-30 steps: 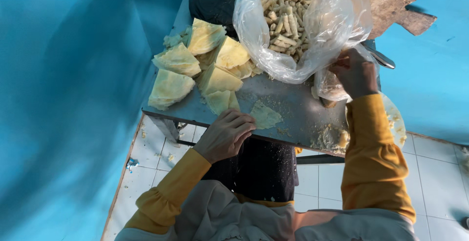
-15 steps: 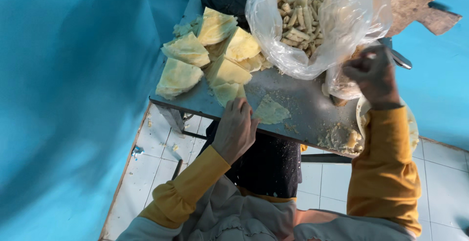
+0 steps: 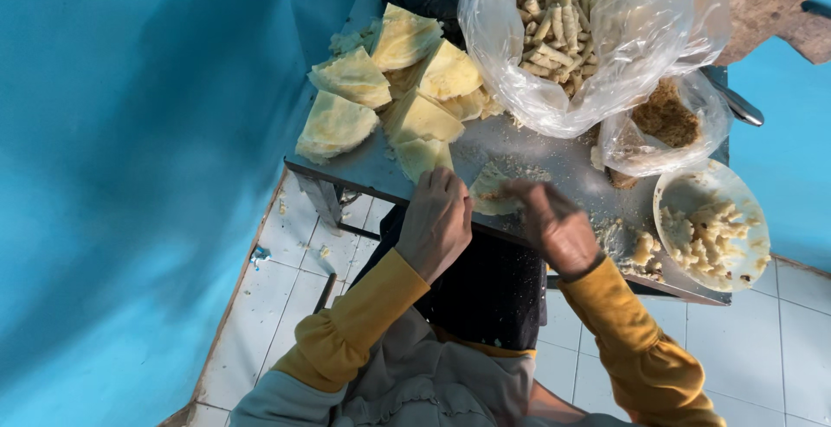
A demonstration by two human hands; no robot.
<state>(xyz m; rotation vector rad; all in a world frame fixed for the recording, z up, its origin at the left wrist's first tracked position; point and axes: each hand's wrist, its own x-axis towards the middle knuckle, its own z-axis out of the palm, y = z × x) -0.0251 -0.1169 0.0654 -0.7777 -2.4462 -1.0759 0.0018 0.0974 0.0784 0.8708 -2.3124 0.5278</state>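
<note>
Pastry sheet [image 3: 490, 190]: one thin, pale yellow piece lying flat at the near edge of the metal table [image 3: 554, 163], directly in front of the person. Both hands are on it. Left hand [image 3: 437, 224] rests knuckles-up at the sheet's left edge, fingers curled down onto the table edge; whether they pinch the sheet cannot be told, since the fingertips are hidden. Right hand [image 3: 554, 224] is blurred, fingers bent over the sheet's right side, touching it; the grip cannot be told either. Both sleeves are mustard yellow.

Just right of the right hand, crumbs and a small lump of pale filling lie on the tabletop. Farther right, a round white plate [image 3: 671, 198] overhangs the table's right end and carries more of the lumpy pale filling [image 3: 705, 237].

Beyond the left hand, a loose stack of folded pastry sheets [image 3: 389, 89], triangular and wedge-shaped, covers the table's left part; one wedge lies just beside the left fingers.

Behind the plate sits a small clear bag of brown crumbs [image 3: 665, 115]. At the far side, a large clear plastic bag [image 3: 606, 55] holds many short finished rolls [image 3: 554, 12], pale and stick-shaped.

Blue wall at left; white tiled floor below the table.
</note>
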